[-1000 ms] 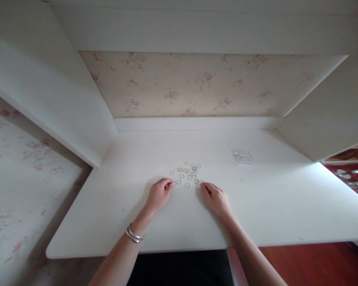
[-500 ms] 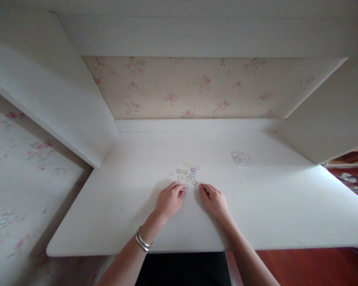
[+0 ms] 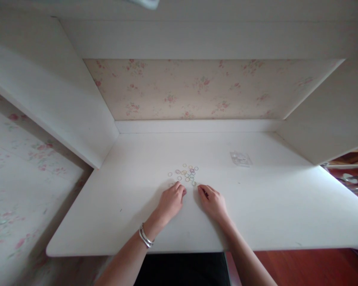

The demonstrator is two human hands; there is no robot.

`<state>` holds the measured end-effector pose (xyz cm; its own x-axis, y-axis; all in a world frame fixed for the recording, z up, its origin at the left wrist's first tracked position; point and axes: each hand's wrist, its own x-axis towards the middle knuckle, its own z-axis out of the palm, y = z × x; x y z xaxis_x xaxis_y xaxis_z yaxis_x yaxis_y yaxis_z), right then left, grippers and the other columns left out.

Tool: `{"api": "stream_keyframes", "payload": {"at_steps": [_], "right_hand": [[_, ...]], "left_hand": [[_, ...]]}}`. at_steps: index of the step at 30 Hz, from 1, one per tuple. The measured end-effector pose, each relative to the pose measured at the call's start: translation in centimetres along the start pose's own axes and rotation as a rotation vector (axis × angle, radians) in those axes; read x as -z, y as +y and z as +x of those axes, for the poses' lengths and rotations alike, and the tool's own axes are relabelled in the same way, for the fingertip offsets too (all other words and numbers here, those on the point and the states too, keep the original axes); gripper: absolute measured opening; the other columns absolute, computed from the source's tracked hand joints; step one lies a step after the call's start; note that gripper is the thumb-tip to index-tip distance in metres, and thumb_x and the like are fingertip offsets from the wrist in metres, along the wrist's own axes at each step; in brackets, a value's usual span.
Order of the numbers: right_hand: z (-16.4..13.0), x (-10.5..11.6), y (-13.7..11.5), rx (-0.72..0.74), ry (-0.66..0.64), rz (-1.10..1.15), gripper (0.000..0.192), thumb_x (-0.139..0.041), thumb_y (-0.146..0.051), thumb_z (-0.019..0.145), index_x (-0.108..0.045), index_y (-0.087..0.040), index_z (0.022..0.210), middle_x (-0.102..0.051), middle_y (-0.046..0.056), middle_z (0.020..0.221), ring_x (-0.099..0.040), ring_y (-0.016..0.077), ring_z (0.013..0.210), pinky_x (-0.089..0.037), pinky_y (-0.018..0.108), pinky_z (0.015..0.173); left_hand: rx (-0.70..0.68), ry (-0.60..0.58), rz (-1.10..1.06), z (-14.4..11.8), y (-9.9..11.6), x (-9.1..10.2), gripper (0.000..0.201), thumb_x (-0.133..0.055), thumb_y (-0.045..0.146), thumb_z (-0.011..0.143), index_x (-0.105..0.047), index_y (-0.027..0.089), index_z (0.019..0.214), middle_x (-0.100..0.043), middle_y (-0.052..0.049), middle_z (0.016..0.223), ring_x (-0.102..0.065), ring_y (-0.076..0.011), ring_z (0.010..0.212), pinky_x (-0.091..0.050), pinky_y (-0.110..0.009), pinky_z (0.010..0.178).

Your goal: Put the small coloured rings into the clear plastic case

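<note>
Several small thin coloured rings (image 3: pixel 184 172), like little elastic bands, lie loosely grouped on the white desk. At the near left edge of the group is my left hand (image 3: pixel 172 198), its fingers curled and pressed together; whatever they hold is hidden. A pale ring (image 3: pixel 171 185) lies right beside its knuckles. My right hand (image 3: pixel 212 200) rests on the desk with thumb and fingers closed, and I cannot make out anything in them. Just beyond its fingertips lies a green ring (image 3: pixel 194 183). A silver bracelet (image 3: pixel 146 236) circles my left wrist.
A small clear plastic case (image 3: pixel 240 159) lies on the desk (image 3: pixel 274 198) to the right, behind my hands. White side panels (image 3: pixel 77 115) and a low back ledge (image 3: pixel 197 126) bound the desk. A pale object (image 3: pixel 150 3) shows at the top edge.
My left hand's fingers have drawn together, and the green ring at their tips no longer shows. A pale ring now lies farther left beside that hand. The right hand stays nearly still.
</note>
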<state>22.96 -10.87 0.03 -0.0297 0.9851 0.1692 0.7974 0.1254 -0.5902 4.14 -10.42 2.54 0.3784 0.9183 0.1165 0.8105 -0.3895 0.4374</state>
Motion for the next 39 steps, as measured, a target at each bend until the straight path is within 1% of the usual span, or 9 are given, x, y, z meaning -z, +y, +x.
{"api": "stream_keyframes", "payload": {"at_steps": [5, 8, 11, 14, 21, 26, 29, 33, 39], "right_hand": [[0.0, 0.0, -0.3, 0.001, -0.016, -0.063, 0.031, -0.038, -0.037, 0.090, -0.062, -0.029, 0.109, -0.066, 0.001, 0.095, -0.062, 0.0151, 0.078, -0.044, 0.024, 0.067], [0.0, 0.0, -0.7, 0.034, -0.035, -0.147, 0.032, -0.040, -0.036, 0.090, -0.060, -0.032, 0.115, -0.064, 0.001, 0.095, -0.061, 0.0143, 0.074, -0.041, 0.024, 0.060], [-0.1, 0.0, -0.9, 0.062, -0.048, -0.206, 0.030, -0.040, -0.037, 0.090, -0.062, -0.035, 0.110, -0.063, 0.000, 0.096, -0.060, 0.0138, 0.073, -0.040, 0.024, 0.059], [-0.1, -0.1, -0.8, 0.069, -0.054, -0.174, 0.028, -0.040, -0.040, 0.091, -0.066, -0.033, 0.101, -0.062, 0.000, 0.096, -0.060, 0.0134, 0.074, -0.040, 0.024, 0.061], [-0.1, -1.1, -1.1, 0.044, -0.041, -0.166, 0.027, -0.039, -0.031, 0.091, -0.066, -0.025, 0.090, -0.061, 0.003, 0.091, -0.058, 0.0144, 0.074, -0.040, 0.027, 0.068], [-0.9, -1.8, -3.0, 0.086, -0.013, -0.102, 0.027, -0.038, -0.029, 0.092, -0.064, -0.023, 0.089, -0.059, 0.004, 0.089, -0.057, 0.0160, 0.078, -0.040, 0.029, 0.073], [-1.7, -2.5, -5.0, 0.172, -0.030, -0.009, 0.028, -0.037, -0.029, 0.093, -0.064, -0.023, 0.091, -0.058, 0.005, 0.088, -0.055, 0.0159, 0.079, -0.041, 0.029, 0.074], [-2.3, -3.5, -7.2, 0.244, -0.079, 0.003, 0.025, -0.040, -0.029, 0.093, -0.064, -0.024, 0.091, -0.056, 0.004, 0.086, -0.054, 0.0151, 0.078, -0.041, 0.029, 0.074], [-2.3, -4.3, -7.9, 0.277, -0.115, -0.052, 0.023, -0.042, -0.028, 0.093, -0.065, -0.025, 0.091, -0.054, 0.003, 0.085, -0.053, 0.0160, 0.081, -0.037, 0.031, 0.075]], "left_hand": [[-0.025, 0.049, -0.017, -2.2, -1.1, 1.8, 0.019, -0.039, 0.023, 0.092, -0.058, 0.022, 0.091, -0.059, -0.004, 0.090, -0.059, -0.0151, 0.076, -0.043, -0.024, 0.066], [-0.003, 0.059, -0.037, -3.8, -2.1, 2.1, 0.018, -0.040, 0.022, 0.092, -0.058, 0.022, 0.090, -0.060, -0.003, 0.087, -0.058, -0.0151, 0.075, -0.043, -0.025, 0.067], [0.020, 0.060, -0.072, -5.0, -3.0, 1.6, 0.017, -0.042, 0.020, 0.091, -0.059, 0.022, 0.088, -0.060, -0.003, 0.086, -0.059, -0.0151, 0.075, -0.043, -0.025, 0.068], [0.041, 0.075, -0.138, -5.5, -3.4, 1.2, 0.017, -0.043, 0.021, 0.091, -0.060, 0.021, 0.087, -0.061, -0.003, 0.086, -0.059, -0.0150, 0.077, -0.043, -0.025, 0.071], [0.144, 0.164, -0.461, -5.9, -4.1, 1.9, 0.019, -0.044, 0.029, 0.089, -0.060, 0.019, 0.084, -0.060, -0.003, 0.081, -0.056, -0.0139, 0.072, -0.044, -0.025, 0.068], [0.253, 0.190, -0.562, -6.7, -4.5, 2.0, 0.026, -0.044, 0.038, 0.089, -0.060, 0.018, 0.084, -0.058, -0.002, 0.073, -0.053, -0.0136, 0.066, -0.042, -0.025, 0.064], [0.285, 0.194, -0.599, -6.8, -4.4, 2.1, 0.028, -0.044, 0.041, 0.088, -0.059, 0.018, 0.084, -0.059, -0.002, 0.072, -0.053, -0.0137, 0.065, -0.042, -0.024, 0.063], [0.309, 0.212, -0.625, -6.8, -4.3, 2.4, 0.028, -0.045, 0.041, 0.087, -0.059, 0.018, 0.082, -0.058, -0.001, 0.071, -0.053, -0.0135, 0.065, -0.042, -0.024, 0.062], [0.345, 0.224, -0.682, -6.9, -4.6, 2.3, 0.027, -0.045, 0.041, 0.087, -0.059, 0.018, 0.082, -0.058, -0.001, 0.070, -0.052, -0.0129, 0.063, -0.041, -0.023, 0.059]]}}
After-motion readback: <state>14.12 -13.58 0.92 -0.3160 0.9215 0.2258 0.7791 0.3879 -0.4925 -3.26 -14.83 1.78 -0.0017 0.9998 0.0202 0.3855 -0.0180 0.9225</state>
